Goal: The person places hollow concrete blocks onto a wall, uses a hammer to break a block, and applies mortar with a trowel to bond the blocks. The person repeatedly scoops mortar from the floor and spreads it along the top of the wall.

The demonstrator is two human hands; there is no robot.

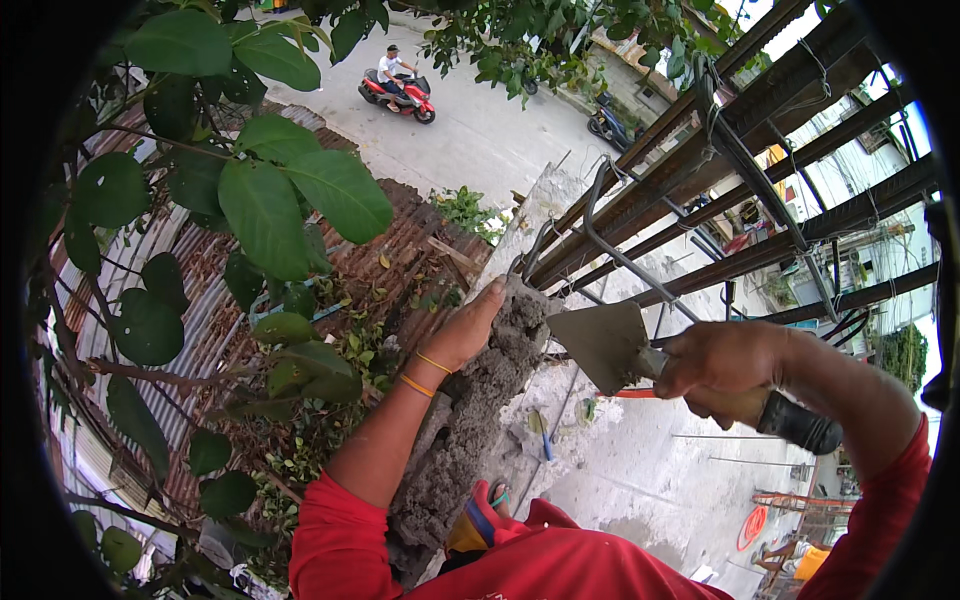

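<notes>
A row of rough grey mortar (pixel 450 450) runs along the top of a narrow block wall, up to a concrete block (pixel 525 310) beside the steel bars. My left hand (pixel 468 330), with two yellow bands at the wrist, lies against the block's outer left side. Its visible fingers are stretched toward the bars; the others are hidden. In my right hand (pixel 715 370) is a pointing trowel (pixel 605 345), gripped by its wooden handle. The flat blade, smeared grey, tilts just right of the block's end, close to the mortar.
Tied steel reinforcing bars (pixel 740 170) slant across the upper right. Leafy branches (pixel 270 210) hang on the left above a rusty corrugated roof (pixel 390 250). On the ground below lie a blue-handled tool (pixel 543 440) and an orange hose (pixel 753 527). A person rides a red scooter (pixel 400 95) on the road.
</notes>
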